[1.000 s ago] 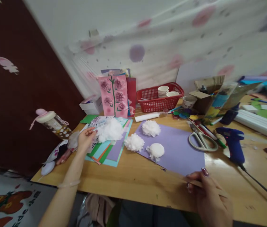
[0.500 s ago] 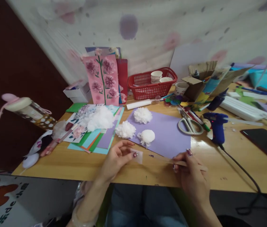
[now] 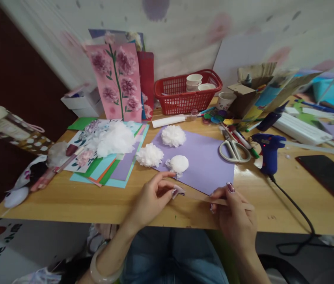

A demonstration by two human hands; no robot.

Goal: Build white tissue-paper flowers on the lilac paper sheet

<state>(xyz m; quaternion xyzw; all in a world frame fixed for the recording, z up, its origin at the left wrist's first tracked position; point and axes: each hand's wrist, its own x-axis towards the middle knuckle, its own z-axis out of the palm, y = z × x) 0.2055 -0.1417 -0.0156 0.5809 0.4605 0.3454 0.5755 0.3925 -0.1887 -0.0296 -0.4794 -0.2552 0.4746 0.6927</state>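
My left hand [image 3: 152, 199] pinches a small piece of thin white paper [image 3: 180, 189] between thumb and fingers. In my right hand [image 3: 236, 213] is a slim pale stick [image 3: 202, 198]; its dark end reaches the paper at my left fingertips. The stick's exact kind I cannot make out. Beyond my hands, a half-covered white ball [image 3: 180, 163] with paper ruffles on its lower left lies on a purple sheet [image 3: 208, 165]. Two ruffled white paper pompoms, one at the back [image 3: 173, 136] and one at the left [image 3: 150, 155], are beside it.
Loose white paper pieces [image 3: 116, 138] lie on coloured sheets at left. Scissors [image 3: 234, 152], a blue glue gun [image 3: 269, 154] with a trailing cord, and a phone [image 3: 326, 177] lie right. A red basket [image 3: 181, 104] and a pink flower picture [image 3: 116, 83] stand at the back.
The stick's dark end has met the white paper, which now bends around it at my left fingertips. My hands have come closer together, and the view has shifted slightly.
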